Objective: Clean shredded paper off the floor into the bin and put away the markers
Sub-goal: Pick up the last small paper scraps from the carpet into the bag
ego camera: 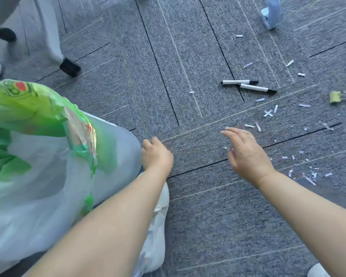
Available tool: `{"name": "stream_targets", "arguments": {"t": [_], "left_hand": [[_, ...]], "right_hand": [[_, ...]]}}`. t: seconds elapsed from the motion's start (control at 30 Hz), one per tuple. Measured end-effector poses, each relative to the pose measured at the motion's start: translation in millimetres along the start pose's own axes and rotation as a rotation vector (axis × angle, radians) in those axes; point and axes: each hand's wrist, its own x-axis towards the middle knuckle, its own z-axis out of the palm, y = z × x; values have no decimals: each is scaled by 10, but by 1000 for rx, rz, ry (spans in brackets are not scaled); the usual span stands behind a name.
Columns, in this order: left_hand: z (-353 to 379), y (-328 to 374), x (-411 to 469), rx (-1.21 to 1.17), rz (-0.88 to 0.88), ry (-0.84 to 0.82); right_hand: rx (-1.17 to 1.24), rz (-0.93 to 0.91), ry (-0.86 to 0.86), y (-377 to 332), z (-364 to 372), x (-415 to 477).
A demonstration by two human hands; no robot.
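Note:
Two white markers with black caps (248, 85) lie crossed on the grey carpet at the upper right. Shredded paper strips (268, 113) are scattered around and below them, with a denser patch (310, 174) at the right. The bin (112, 148), lined with a translucent bag and holding green packaging (28, 108), stands at the left. My left hand (156, 154) is curled beside the bin's edge; whether it holds the bag I cannot tell. My right hand (246, 154) hovers open above the carpet, left of the scraps, fingers spread.
A yellow binder clip (336, 96) lies at the right edge. A light blue object (272, 13) stands at the top right. Another person's legs and dark shoes (70, 67) are at the upper left. My white shoe (158, 226) is beside the bin.

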Motion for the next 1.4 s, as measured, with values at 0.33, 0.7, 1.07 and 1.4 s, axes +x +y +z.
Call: {"name": "stream_targets", "arguments": {"t": [0.33, 0.7, 1.07, 1.4], "left_hand": [[1, -283, 361, 121, -51, -114], [114, -386, 484, -328, -147, -38], [-35, 0, 109, -159, 392, 18], [291, 818, -280, -135, 678, -36]], "right_hand": [[-27, -97, -13, -220, 238, 79], [-19, -64, -45, -226, 222, 81], [-24, 52, -20, 48, 88, 17], [-13, 133, 53, 578, -181, -274]]}}
